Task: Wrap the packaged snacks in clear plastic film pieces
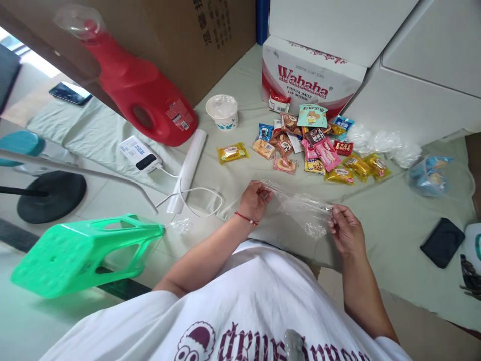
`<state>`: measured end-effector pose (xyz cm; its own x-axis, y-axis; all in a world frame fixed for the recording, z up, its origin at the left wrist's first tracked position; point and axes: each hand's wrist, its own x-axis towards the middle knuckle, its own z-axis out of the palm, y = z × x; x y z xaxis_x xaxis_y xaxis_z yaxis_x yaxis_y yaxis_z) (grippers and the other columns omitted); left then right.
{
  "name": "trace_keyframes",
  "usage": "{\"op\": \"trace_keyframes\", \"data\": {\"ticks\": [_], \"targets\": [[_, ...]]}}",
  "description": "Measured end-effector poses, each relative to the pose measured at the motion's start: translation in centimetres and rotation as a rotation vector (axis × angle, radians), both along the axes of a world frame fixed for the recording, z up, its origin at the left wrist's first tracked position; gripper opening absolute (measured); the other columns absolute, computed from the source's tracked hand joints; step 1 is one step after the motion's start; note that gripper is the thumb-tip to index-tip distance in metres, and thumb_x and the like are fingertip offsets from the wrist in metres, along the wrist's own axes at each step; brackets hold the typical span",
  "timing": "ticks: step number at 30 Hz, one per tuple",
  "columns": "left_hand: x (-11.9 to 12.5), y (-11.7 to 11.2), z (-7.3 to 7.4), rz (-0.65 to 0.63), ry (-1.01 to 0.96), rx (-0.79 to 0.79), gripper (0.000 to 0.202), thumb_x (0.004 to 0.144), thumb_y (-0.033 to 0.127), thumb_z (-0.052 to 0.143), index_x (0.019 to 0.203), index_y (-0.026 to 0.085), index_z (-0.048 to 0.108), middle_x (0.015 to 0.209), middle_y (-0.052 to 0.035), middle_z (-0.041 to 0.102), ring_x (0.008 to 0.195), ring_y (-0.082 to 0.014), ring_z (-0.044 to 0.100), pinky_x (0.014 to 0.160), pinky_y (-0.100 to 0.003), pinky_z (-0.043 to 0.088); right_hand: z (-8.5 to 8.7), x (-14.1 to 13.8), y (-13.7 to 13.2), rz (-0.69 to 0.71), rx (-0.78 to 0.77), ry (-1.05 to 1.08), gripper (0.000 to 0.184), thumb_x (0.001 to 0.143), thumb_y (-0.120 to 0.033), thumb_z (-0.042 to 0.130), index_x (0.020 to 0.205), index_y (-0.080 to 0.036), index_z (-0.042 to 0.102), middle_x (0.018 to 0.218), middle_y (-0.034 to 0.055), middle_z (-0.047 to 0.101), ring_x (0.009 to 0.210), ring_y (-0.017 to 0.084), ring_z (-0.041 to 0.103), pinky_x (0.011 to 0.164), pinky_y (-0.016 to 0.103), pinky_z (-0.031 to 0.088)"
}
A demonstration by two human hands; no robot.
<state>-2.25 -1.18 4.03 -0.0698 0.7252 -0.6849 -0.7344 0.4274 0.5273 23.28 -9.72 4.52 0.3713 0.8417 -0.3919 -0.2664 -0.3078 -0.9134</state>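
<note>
A thin sheet of clear plastic film point(302, 206) is stretched between my two hands, its lower part hanging loose and wrinkled. My left hand point(254, 201), with a red string bracelet at the wrist, pinches one end. The other end is gripped between the thumb and fingers of my right hand point(346, 229). Just beyond the film lies a pile of wrapped snacks point(317, 145) in several colours. A single yellow snack packet point(232, 153) lies apart, left of the pile. Behind it stands a white paper bowl point(223, 113) with clear film over its top.
A red detergent jug point(150, 95) stands at the left, near a white roll point(187, 173) and a power bank point(138, 154) with a cable. A green plastic stool point(86, 250) is at lower left. Behind the snacks is a Wahaha carton point(308, 75); crumpled clear plastic point(383, 143) lies right.
</note>
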Motion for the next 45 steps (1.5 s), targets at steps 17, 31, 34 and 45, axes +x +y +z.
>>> {"op": "trace_keyframes", "data": {"ticks": [17,31,34,45], "targets": [[0.9,-0.3,0.4,-0.171,0.154,0.051,0.018,0.082,0.013,0.058,0.074,0.022,0.044,0.057,0.0080,0.044,0.044,-0.0063,0.036,0.041,-0.018,0.019,2.5,0.8,0.8,0.110,0.253,-1.115,0.041,0.100,-0.054,0.052,0.087,-0.021,0.072,0.087,0.0061,0.063,0.081,0.020,0.060,0.075,0.034,0.050],[-4.5,-3.7,1.1,-0.147,0.833,0.327,0.029,0.069,0.025,0.068,0.097,0.021,0.060,0.101,-0.0053,0.060,0.098,-0.0215,0.059,0.081,-0.032,0.049,1.6,-4.6,5.5,0.558,0.296,-0.710,0.031,0.095,-0.052,0.058,0.089,-0.023,0.069,0.085,0.0015,0.069,0.080,0.019,0.062,0.079,0.031,0.049],[-4.9,-4.1,3.4,-0.348,1.221,0.664,0.060,0.066,0.029,0.077,0.124,0.022,0.063,0.138,-0.0134,0.058,0.137,-0.0365,0.046,0.114,-0.048,0.037,3.1,-5.6,4.9,0.687,0.387,-0.768,0.027,0.097,-0.048,0.058,0.093,-0.026,0.072,0.101,0.0039,0.075,0.098,0.022,0.067,0.093,0.034,0.049],[-1.8,0.0,2.0,-0.512,0.503,0.383,0.043,0.093,0.047,0.068,0.062,0.020,0.056,0.053,0.0053,0.037,0.046,-0.0095,0.031,0.049,-0.024,0.030,2.2,-1.4,1.0,0.227,0.167,-0.522,0.038,0.089,-0.060,0.068,0.086,-0.023,0.063,0.075,-0.0007,0.067,0.057,0.013,0.056,0.056,0.026,0.047]]}}
